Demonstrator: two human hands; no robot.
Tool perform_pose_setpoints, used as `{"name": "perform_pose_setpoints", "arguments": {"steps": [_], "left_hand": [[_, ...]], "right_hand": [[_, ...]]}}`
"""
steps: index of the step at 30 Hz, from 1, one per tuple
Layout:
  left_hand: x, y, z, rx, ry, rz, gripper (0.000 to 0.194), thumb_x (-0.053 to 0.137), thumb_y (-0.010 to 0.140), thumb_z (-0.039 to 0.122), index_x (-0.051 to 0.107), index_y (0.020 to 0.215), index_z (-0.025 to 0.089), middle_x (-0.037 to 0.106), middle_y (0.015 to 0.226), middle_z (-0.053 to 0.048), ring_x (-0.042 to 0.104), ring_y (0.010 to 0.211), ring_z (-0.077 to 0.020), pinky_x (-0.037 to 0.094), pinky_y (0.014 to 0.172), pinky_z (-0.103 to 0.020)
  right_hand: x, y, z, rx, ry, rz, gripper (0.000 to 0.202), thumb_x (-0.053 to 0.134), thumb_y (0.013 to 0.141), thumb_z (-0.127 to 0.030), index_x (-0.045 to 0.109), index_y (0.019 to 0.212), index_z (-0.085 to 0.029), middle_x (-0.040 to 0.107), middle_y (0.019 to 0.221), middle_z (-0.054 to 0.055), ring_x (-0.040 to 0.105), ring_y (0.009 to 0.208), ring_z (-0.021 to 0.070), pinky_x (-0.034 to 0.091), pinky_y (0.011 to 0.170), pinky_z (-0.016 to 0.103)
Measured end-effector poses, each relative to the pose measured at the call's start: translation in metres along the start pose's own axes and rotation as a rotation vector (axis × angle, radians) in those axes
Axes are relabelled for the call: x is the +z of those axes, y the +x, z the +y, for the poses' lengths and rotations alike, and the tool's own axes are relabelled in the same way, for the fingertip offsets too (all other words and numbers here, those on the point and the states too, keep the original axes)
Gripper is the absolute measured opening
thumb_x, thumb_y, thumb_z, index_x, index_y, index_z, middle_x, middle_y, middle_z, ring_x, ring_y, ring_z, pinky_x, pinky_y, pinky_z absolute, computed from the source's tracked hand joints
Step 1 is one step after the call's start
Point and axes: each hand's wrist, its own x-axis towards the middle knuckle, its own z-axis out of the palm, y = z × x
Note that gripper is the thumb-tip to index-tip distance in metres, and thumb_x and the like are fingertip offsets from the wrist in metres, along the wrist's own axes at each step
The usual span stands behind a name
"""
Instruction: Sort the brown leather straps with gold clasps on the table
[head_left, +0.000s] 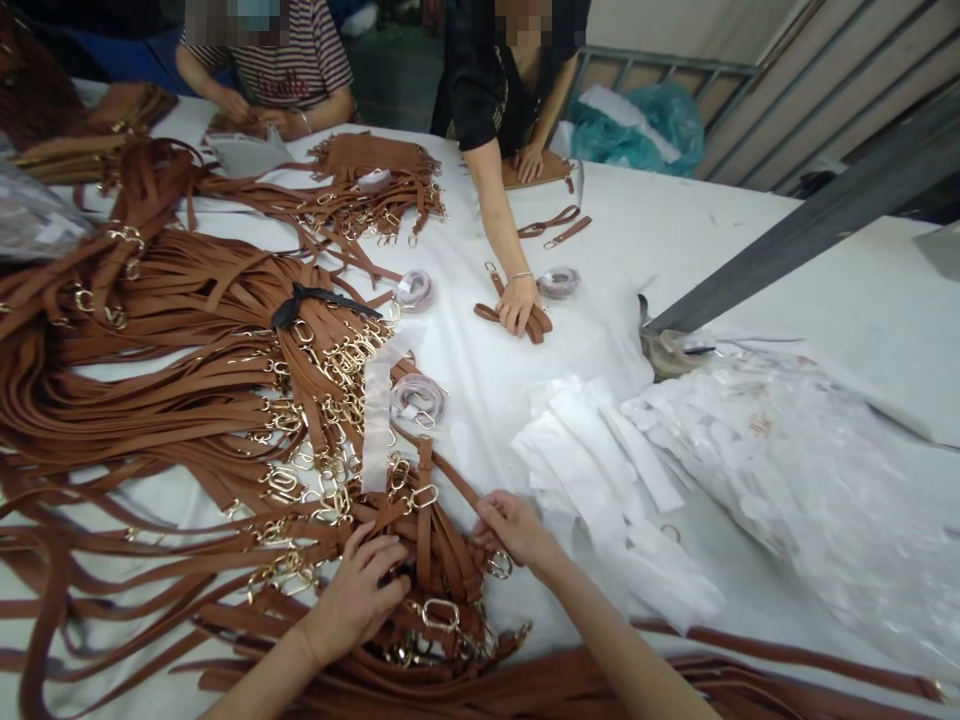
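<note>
My right hand (514, 530) pinches a brown leather strap (457, 475) between thumb and fingers, and the strap runs up and left from it. Lower and to the left, my left hand (367, 585) has its fingers curled over a bunch of brown straps (442, 555); its fingertips are partly hidden among them. Gold oval ring clips (440, 614) hang on these straps near both hands. Just above my left hand, a strip of translucent white wrapping (376, 425) lies over the clips. A wrapped strap coil (418, 402) rests beside that strip.
Bundled long straps (172, 290) cover the table's left side, one tied with a black band (322, 300). White sleeves (592, 460) and a large clear plastic bag (795, 480) lie to the right. A grey post (810, 215) slants overhead. Across the table, a co-worker's hand (519, 303) touches a folded strap.
</note>
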Motion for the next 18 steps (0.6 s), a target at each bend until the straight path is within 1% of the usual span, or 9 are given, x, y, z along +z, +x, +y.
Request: {"name": "perform_pose_setpoints", "arguments": {"steps": [2, 5, 8, 10, 11, 12, 14, 16, 18], "left_hand": [[0.000, -0.001, -0.001, 0.005, 0.004, 0.002, 0.008, 0.055, 0.088, 0.022, 0.062, 0.092, 0.023, 0.059, 0.113, -0.004, 0.044, 0.117, -0.0229, 0.014, 0.115, -0.052], [0.000, -0.001, -0.001, 0.016, 0.022, -0.004, 0.009, 0.055, 0.088, 0.020, 0.061, 0.094, 0.023, 0.059, 0.114, -0.004, 0.044, 0.117, -0.0231, 0.014, 0.115, -0.052], [-0.003, 0.001, -0.001, 0.018, 0.043, -0.013, 0.012, 0.053, 0.088, 0.018, 0.061, 0.094, 0.024, 0.059, 0.113, -0.004, 0.044, 0.117, -0.0234, 0.015, 0.114, -0.054], [-0.005, 0.002, 0.000, 0.016, 0.044, -0.019, 0.012, 0.053, 0.088, 0.018, 0.061, 0.095, 0.024, 0.059, 0.113, -0.004, 0.044, 0.117, -0.0233, 0.016, 0.114, -0.054], [-0.006, 0.003, 0.001, 0.014, 0.041, -0.019, 0.012, 0.053, 0.088, 0.018, 0.061, 0.095, 0.024, 0.059, 0.113, -0.004, 0.045, 0.117, -0.0230, 0.016, 0.114, -0.053], [-0.006, 0.004, 0.001, 0.012, 0.037, -0.020, 0.011, 0.054, 0.088, 0.019, 0.061, 0.095, 0.024, 0.060, 0.113, -0.004, 0.045, 0.117, -0.0228, 0.016, 0.114, -0.053], [-0.006, 0.004, 0.001, 0.004, 0.028, -0.024, 0.010, 0.055, 0.088, 0.020, 0.061, 0.095, 0.024, 0.060, 0.113, -0.003, 0.045, 0.117, -0.0222, 0.015, 0.114, -0.052], [-0.004, 0.004, 0.000, -0.012, 0.019, -0.023, 0.008, 0.057, 0.087, 0.022, 0.061, 0.094, 0.024, 0.060, 0.113, -0.002, 0.045, 0.117, -0.0219, 0.015, 0.115, -0.051], [-0.003, 0.004, 0.000, -0.035, 0.017, -0.025, 0.007, 0.059, 0.087, 0.023, 0.061, 0.093, 0.025, 0.060, 0.114, -0.002, 0.045, 0.116, -0.0218, 0.014, 0.115, -0.050]], "right_hand": [[-0.006, -0.001, 0.006, 0.018, 0.088, -0.038, 0.035, 0.025, 0.090, -0.048, 0.047, 0.082, -0.021, 0.067, 0.069, 0.002, 0.061, 0.056, 0.0136, 0.048, 0.053, 0.026], [-0.010, -0.003, 0.011, 0.011, 0.119, -0.035, 0.036, 0.026, 0.088, -0.050, 0.045, 0.080, -0.021, 0.062, 0.063, 0.000, 0.054, 0.048, 0.0129, 0.044, 0.048, 0.026], [-0.005, -0.006, 0.006, -0.038, 0.055, 0.031, 0.035, 0.029, 0.088, -0.047, 0.048, 0.074, -0.021, 0.060, 0.062, 0.002, 0.055, 0.055, 0.0150, 0.044, 0.057, 0.029], [0.003, -0.008, -0.001, -0.089, -0.014, 0.082, 0.037, 0.035, 0.088, -0.048, 0.051, 0.069, -0.020, 0.061, 0.066, 0.003, 0.056, 0.066, 0.0172, 0.043, 0.066, 0.031], [0.008, -0.010, -0.006, -0.115, -0.043, 0.097, 0.036, 0.042, 0.086, -0.050, 0.055, 0.071, -0.020, 0.062, 0.070, 0.003, 0.056, 0.071, 0.0180, 0.042, 0.069, 0.032], [0.013, -0.011, -0.010, -0.135, -0.065, 0.106, 0.032, 0.051, 0.082, -0.050, 0.059, 0.076, -0.020, 0.063, 0.075, 0.003, 0.055, 0.074, 0.0186, 0.041, 0.071, 0.033], [0.023, -0.012, -0.016, -0.155, -0.084, 0.097, 0.029, 0.065, 0.074, -0.044, 0.062, 0.090, -0.020, 0.065, 0.083, 0.002, 0.055, 0.077, 0.0185, 0.042, 0.072, 0.032], [0.027, -0.009, -0.017, -0.151, -0.079, 0.069, 0.025, 0.068, 0.074, -0.038, 0.062, 0.089, -0.019, 0.065, 0.081, 0.001, 0.056, 0.075, 0.0169, 0.044, 0.070, 0.030], [0.027, -0.006, -0.013, -0.129, -0.060, 0.033, 0.023, 0.063, 0.081, -0.039, 0.062, 0.084, -0.016, 0.063, 0.076, 0.000, 0.056, 0.068, 0.0139, 0.046, 0.064, 0.028]]}}
